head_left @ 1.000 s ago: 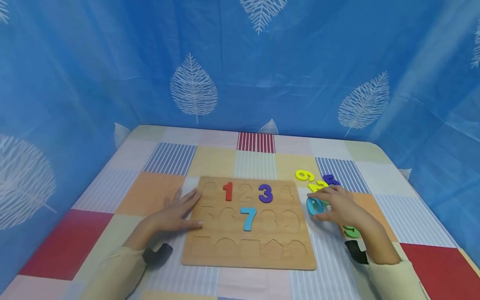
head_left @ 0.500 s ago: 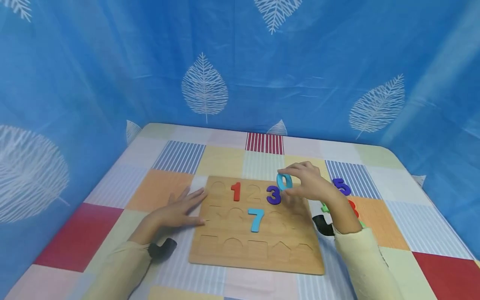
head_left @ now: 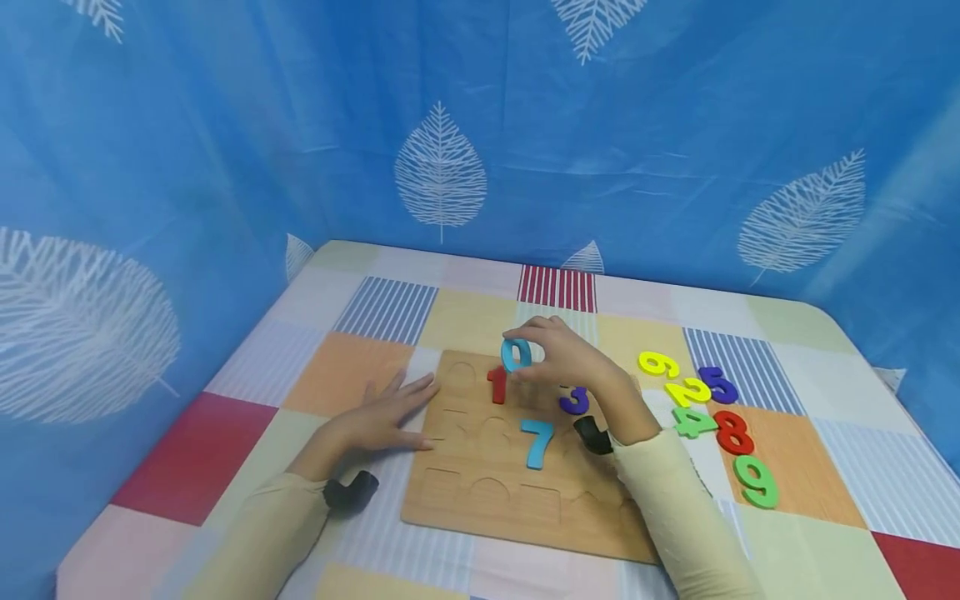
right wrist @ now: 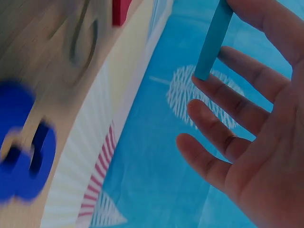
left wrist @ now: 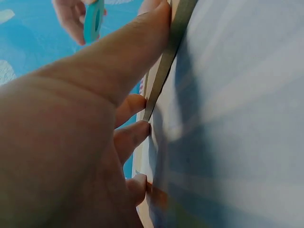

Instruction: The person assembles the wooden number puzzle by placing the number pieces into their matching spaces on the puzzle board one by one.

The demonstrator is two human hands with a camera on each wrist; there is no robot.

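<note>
In the head view my right hand (head_left: 566, 358) pinches a light blue number 0 (head_left: 516, 354) between thumb and fingers, held above the top row of a wooden number puzzle board (head_left: 495, 504). The right wrist view shows that 0 (right wrist: 213, 40) edge-on at the fingertips. My left hand (head_left: 378, 421) rests at the board's left edge, fingers spread; in the left wrist view its thumb and fingertips touch the board's side. A red 1 (head_left: 498, 385), a purple 3 (head_left: 574, 401) and a light blue 7 (head_left: 537, 442) sit on the board; my right hand and arm hide part of it.
Right of the board lie loose numbers: a yellow 6 (head_left: 658, 364), a yellow 2 (head_left: 687, 392), a purple 5 (head_left: 718, 385), a green 4 (head_left: 694, 422), a red 8 (head_left: 734, 432) and a green 9 (head_left: 756, 482). A blue curtain (head_left: 555, 150) hangs behind the patchwork-covered table (head_left: 382, 367).
My right hand has carried the 0 leftward from beside the loose numbers to above the board near the 1. My left hand stays at the board's edge. The head view has shifted.
</note>
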